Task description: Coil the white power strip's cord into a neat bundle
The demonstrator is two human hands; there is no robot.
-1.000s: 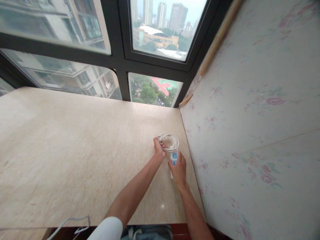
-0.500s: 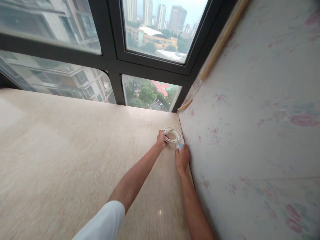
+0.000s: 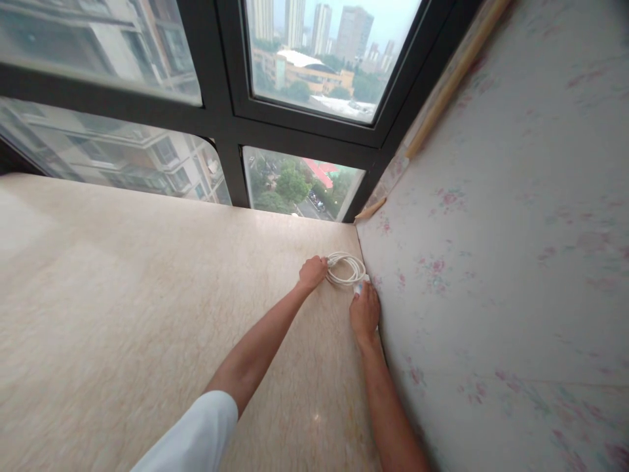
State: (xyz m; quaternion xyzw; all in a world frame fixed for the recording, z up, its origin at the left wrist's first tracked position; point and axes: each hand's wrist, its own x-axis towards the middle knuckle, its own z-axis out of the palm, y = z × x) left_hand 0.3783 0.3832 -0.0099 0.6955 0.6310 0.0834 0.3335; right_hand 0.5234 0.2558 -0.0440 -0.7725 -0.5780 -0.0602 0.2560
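A loose coil of white cable (image 3: 348,280) lies in the corner of the pale stone sill, close to the wall. At its left edge is my left hand (image 3: 312,273), closed, with its fingertips on the cable. My right hand (image 3: 365,309) is wrapped over a slim white block with a blue label (image 3: 359,288), which looks like a power strip, right by the foot of the wall. Most of that block is hidden under my fingers and palm.
The wall with flowered paper (image 3: 472,275) rises directly along my right arm. Dark window frames (image 3: 304,128) stand behind the stone sill (image 3: 147,295). A strip of wallpaper (image 3: 371,210) peels away near the window corner.
My left hand has shifted slightly left, and its fingers no longer show inside the coil. My right hand covers more of the blue label. The view has moved a little.
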